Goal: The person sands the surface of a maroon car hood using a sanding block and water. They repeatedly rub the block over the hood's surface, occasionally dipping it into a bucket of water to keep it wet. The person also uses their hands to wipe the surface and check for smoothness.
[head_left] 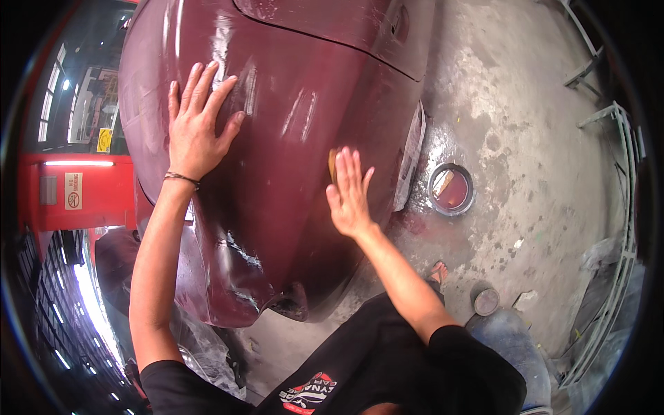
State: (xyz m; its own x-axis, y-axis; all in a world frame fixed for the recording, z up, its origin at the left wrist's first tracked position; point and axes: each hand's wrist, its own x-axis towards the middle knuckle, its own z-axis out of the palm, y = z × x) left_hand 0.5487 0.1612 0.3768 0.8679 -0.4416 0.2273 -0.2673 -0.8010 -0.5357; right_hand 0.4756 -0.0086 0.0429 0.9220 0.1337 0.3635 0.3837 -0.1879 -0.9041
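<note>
Head view: a dark red car body panel (290, 138), glossy and streaked with wet patches, fills the middle and far part of the scene, curving down toward the near left. The left hand (197, 124) lies flat on the panel's far left area, fingers spread wide and holding nothing, a thin bracelet (182, 178) at the wrist. The right hand (349, 190) presses against the panel to the right of centre, fingers straight and close together, pinning a small yellowish pad (333, 163) under the fingertips; only the pad's edge shows, so I cannot tell what kind it is. Masking paper (413, 155) hangs along the panel's right edge. On the concrete floor (526, 124) to the right stands an open round tin (451, 188) with reddish liquid, and a smaller capped tin (486, 301) sits nearer.

The step in hand looks like rubbing the panel's surface, the left hand steadying. The next move seems to call for flat, even pressure on the pad, following the panel's curve and keeping clear of the masked edge.
</note>
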